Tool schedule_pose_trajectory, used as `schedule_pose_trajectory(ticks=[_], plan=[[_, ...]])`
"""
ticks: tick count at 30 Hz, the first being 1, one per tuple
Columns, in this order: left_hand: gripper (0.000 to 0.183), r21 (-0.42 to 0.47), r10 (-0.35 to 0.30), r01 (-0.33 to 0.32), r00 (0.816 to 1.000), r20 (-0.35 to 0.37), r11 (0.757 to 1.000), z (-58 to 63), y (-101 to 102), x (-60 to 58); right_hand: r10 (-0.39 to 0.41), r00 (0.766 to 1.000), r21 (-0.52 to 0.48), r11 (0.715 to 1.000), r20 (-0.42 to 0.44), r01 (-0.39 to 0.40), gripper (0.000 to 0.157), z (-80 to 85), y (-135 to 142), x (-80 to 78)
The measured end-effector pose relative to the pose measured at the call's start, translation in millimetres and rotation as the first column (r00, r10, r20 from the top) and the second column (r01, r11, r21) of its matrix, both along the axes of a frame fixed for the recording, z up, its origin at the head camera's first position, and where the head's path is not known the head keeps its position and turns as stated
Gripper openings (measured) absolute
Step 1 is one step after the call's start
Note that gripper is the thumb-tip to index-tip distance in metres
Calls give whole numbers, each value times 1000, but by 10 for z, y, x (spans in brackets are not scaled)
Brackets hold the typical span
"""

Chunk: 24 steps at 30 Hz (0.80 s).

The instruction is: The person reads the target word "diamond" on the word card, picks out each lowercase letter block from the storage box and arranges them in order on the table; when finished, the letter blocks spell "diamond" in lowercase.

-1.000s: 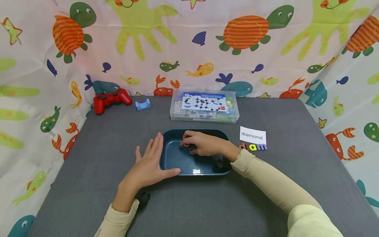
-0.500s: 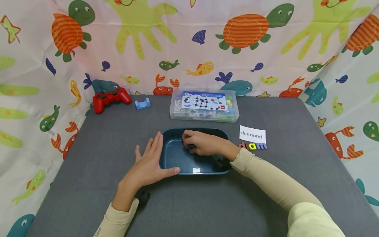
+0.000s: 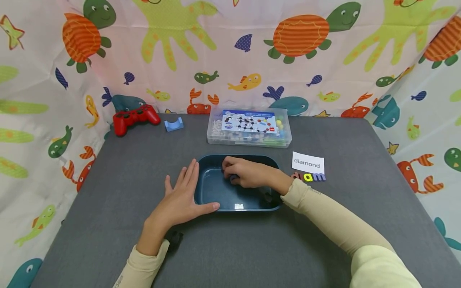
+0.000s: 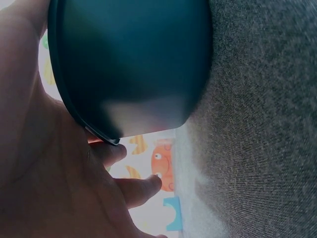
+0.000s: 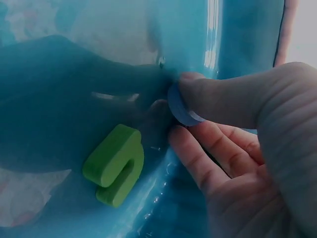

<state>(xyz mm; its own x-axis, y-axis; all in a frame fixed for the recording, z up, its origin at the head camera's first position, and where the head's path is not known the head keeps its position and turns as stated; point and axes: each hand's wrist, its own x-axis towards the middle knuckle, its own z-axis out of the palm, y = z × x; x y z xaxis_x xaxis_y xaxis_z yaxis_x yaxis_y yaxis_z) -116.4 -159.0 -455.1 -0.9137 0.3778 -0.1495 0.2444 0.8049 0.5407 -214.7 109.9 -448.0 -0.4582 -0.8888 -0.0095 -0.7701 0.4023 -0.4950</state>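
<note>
Right wrist: right hand (image 3: pixel 247 173) has tightened, pinching a curved blue piece (image 5: pixel 180 108), likely secure (letter unclear); left hand (image 3: pixel 178 203), fingers straight, touches the tray (image 3: pixel 213 189).

Wht card (image 3: pixel 308 163): "diamond". On tbl (image 3: pixel 230 248): yel. "a" (image 3: pixel 310 177), purp. "m" (image 3: pixel 319 177). In tray (image 3: pixel 230 198): grn "n" (image 5: pixel 111 156).

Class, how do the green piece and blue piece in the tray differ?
The green piece lies untouched in the tray; the right hand pinches the blue piece. The green piece shows its arched outline; the blue piece shows only a curved side. Both are within the tray.
</note>
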Motion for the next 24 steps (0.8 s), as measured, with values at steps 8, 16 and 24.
schedule_pose_trajectory(ticks=[8,16,24], plan=[[136,-9,8,-8,1000,1,1000,12,13,1,-8,1000,8,1000,-2,8,11,-1,-4,9],[135,-14,2,-2,1000,-12,1000,9,18,1,14,999,-37,999,-47,-16,10,16,-20,37],[136,-25,0,0,1000,-4,1000,11,26,-7,-44,999,-63,997,5,44,5,173,7,68]])
